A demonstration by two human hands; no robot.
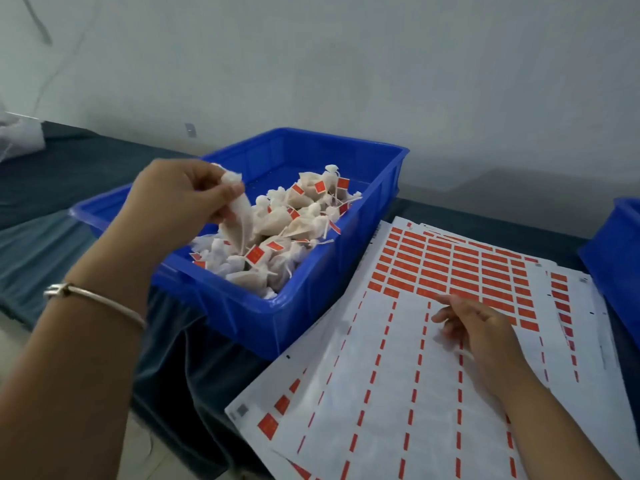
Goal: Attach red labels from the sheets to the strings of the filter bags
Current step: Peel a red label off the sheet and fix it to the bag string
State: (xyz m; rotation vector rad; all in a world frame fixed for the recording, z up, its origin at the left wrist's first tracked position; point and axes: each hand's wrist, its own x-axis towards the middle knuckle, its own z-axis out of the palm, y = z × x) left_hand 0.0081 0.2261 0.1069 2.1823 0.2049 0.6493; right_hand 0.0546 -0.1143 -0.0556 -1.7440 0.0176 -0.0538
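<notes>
The head camera looked down at a dark blue-grey cloth table (41, 237). In the middle of the frame sat a big blue plastic bin (311, 296). Inside it lay a heap of small white filter bags (277, 223), and many of them already had little red paper labels (255, 254) on their strings. Some bags at the left of the heap showed no label.

At the middle left of the frame, the person's left hand (180, 199) was over the bin. Its fingers and thumb were curled and pinched the top of one white filter bag (239, 220), which hung down just above the heap. No label could be seen on that bag.

At the lower right of the frame lay white label sheets (381, 410) in a loose stack. On the top sheet, the near half was bare, with only thin red strips left. The far half had rows of red labels (450, 268) ready to peel. The right hand (481, 334) rested on the sheet, its fingers loosely bent at the edge of those rows. Whether it held a label could not be told.

A second blue bin (620, 258) peeked in at the right edge.

It looked like the job was well along, but many labels and bags were left.
</notes>
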